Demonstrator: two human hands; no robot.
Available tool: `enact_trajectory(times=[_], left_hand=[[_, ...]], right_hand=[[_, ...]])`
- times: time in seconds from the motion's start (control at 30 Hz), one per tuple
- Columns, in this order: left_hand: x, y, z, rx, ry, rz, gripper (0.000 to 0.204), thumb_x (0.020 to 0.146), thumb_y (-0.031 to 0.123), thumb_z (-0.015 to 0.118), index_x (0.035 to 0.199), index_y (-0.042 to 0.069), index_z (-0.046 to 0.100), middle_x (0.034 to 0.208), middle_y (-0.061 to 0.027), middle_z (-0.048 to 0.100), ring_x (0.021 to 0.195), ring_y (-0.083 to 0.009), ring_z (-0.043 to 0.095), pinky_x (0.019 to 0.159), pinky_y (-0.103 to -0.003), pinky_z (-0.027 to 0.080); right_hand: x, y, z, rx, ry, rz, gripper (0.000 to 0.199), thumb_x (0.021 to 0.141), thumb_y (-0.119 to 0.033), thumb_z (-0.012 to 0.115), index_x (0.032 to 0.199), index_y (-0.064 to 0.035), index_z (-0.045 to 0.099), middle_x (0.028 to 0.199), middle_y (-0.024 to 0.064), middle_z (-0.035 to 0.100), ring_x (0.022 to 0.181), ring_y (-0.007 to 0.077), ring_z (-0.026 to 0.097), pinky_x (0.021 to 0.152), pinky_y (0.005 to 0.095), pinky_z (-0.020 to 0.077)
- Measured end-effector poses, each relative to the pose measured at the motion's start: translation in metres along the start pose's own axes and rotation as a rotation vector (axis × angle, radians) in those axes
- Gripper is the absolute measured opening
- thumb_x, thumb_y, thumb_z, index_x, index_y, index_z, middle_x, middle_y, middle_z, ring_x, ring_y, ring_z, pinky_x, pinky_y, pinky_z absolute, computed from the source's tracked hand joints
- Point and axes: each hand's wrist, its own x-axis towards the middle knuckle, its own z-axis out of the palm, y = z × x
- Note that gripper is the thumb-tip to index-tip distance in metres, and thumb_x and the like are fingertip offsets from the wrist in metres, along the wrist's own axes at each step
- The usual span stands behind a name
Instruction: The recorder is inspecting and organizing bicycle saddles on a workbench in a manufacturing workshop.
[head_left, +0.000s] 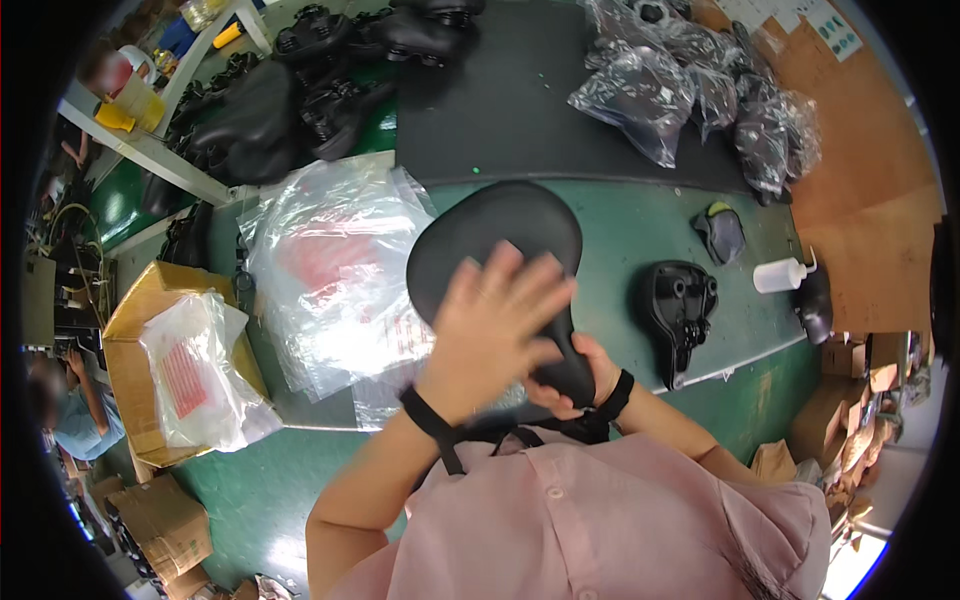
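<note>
the left hand [495, 320] lies flat, fingers spread, on the black bicycle saddle [500, 250] held up over the green surface [640, 225], the right hand [575, 385] clenched around its narrow nose, so this looks like an inspection or wiping step; bagging from the clear bags [330, 270] likely calls for a firmer grip.

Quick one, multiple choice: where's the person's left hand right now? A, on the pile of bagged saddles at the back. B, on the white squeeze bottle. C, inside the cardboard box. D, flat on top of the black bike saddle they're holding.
D: the left hand lies spread on the black saddle, while the right hand grips its narrow nose from below.
</note>
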Motion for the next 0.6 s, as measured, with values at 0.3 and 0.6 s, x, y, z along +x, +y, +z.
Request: enact_trajectory(times=[0.3, 0.6], left_hand=[[-0.041, -0.088, 0.032, -0.26, 0.119, -0.652, 0.038, 0.087, 0.027, 0.061, 0.117, 0.004, 0.062, 0.117, -0.019, 0.062, 0.109, -0.0362, 0.055, 0.097, -0.041, 0.041], [-0.119, -0.086, 0.137, 0.143, -0.264, -0.467, 0.065, 0.084, 0.043, 0.059, 0.143, 0.027, 0.037, 0.15, -0.0083, 0.033, 0.14, -0.0383, 0.02, 0.111, -0.059, 0.019]], right_hand=[[-0.07, 0.018, 0.013, -0.134, 0.097, -0.208, 0.072, 0.079, -0.052, 0.062, 0.12, 0.0052, 0.044, 0.083, 0.0159, 0.054, 0.058, 0.02, 0.055, 0.039, 0.0282, 0.0426], [-0.111, -0.002, -0.035, -1.68, 1.297, -0.543, 0.072, 0.065, -0.031, 0.079, 0.116, 0.0068, 0.047, 0.098, 0.0221, 0.062, 0.092, 0.0334, 0.062, 0.08, 0.04, 0.0497]])
